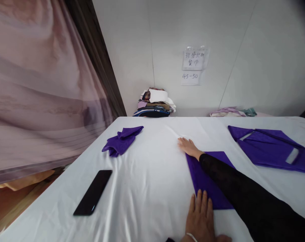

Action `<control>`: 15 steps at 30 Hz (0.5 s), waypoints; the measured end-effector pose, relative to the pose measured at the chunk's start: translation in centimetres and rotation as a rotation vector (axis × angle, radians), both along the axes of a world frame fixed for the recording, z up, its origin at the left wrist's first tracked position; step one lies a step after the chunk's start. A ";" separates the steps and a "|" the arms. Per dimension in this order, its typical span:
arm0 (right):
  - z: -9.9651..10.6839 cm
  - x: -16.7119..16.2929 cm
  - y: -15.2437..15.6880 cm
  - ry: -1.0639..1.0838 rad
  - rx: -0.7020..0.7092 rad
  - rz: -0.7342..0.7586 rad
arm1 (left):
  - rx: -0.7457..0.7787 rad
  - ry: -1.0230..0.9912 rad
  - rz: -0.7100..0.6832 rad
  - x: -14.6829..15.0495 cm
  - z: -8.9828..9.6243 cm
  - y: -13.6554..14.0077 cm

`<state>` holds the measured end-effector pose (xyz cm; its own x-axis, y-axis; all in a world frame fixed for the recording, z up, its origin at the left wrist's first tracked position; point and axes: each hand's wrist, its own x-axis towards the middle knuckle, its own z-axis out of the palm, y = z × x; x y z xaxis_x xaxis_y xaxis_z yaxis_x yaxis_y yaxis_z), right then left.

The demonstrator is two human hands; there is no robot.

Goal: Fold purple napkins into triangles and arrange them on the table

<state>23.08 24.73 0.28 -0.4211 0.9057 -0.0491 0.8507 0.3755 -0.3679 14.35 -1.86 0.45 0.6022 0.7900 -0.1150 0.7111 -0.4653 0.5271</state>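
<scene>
A folded purple napkin [219, 191] lies flat on the white-covered table, roughly square with straight edges. My right hand [189, 147] reaches across it from the right in a black sleeve and rests at its far left corner, fingers stretched out. At the near left edge, my left hand [200, 215] lies palm down with its fingers extended and the tips on the cloth; a light bracelet circles the wrist. Neither hand grips anything. My right forearm hides part of the napkin.
A crumpled purple cloth [120, 143] lies at the far left, with a black phone [93, 193] nearer. More purple cloth [268, 148] spreads at the right. Behind the table sit a clothes stack [156, 104] and loose fabrics [229, 112]. Handwritten papers [194, 64] hang on the wall; a pink curtain [41, 84] hangs left.
</scene>
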 end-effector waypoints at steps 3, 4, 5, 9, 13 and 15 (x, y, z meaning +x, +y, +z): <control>0.9 2.5 -0.1 0.023 -0.018 0.011 | 0.019 0.011 0.021 -0.3 0.5 0.3; 1.3 3.7 -0.4 0.019 -0.017 0.020 | 0.043 0.020 0.039 -0.3 0.6 0.4; 1.6 5.0 -0.8 0.009 -0.014 0.030 | 0.073 0.029 0.063 -0.3 0.6 0.4; 2.9 10.4 -3.1 -0.073 0.005 0.061 | 0.199 0.063 0.126 0.0 -0.1 0.5; 3.8 13.7 -4.7 -0.167 0.007 0.008 | 0.293 0.141 0.120 0.4 0.1 1.0; 4.0 14.2 -4.9 -0.203 0.001 -0.054 | 0.331 0.187 0.126 0.6 0.6 1.4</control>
